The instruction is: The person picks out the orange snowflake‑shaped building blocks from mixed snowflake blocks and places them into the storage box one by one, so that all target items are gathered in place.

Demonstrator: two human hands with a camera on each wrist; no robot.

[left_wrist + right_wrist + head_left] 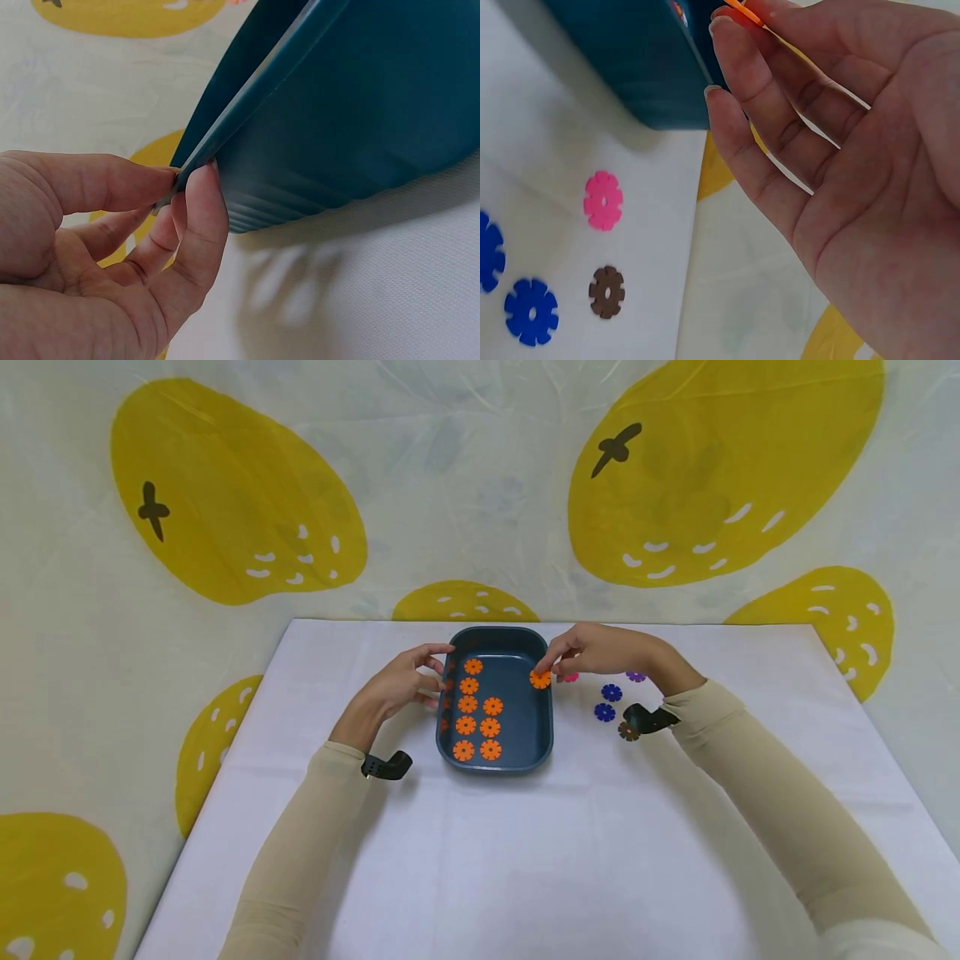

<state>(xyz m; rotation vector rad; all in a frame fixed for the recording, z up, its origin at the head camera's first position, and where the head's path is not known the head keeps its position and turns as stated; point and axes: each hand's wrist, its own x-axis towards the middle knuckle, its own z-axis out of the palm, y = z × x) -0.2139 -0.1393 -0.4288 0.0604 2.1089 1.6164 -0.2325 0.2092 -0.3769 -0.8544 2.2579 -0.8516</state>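
Note:
A dark blue rectangular tray (521, 735) holds two columns of orange notched discs (466, 725); the left column is longer. At the tray's left wall, my left hand (405, 681) pinches the rim between thumb and fingers, and the left wrist view shows the tray wall (352, 112) tilted beside those fingers. My right hand (592, 650) is over the tray's right edge, with an orange notched disc (540, 680) pinched between thumb and fingertips. In the right wrist view only the thin edge of that disc (746, 12) shows; the other fingers lie close along the tray's outer wall.
Right of the tray, on the white tablecloth (495, 860), lie a pink disc (572, 677), two blue discs (604, 712), a purple disc (636, 677) and a brown disc (627, 732), partly under the right wrist camera. A lemon-patterned cloth (465, 485) hangs behind the table.

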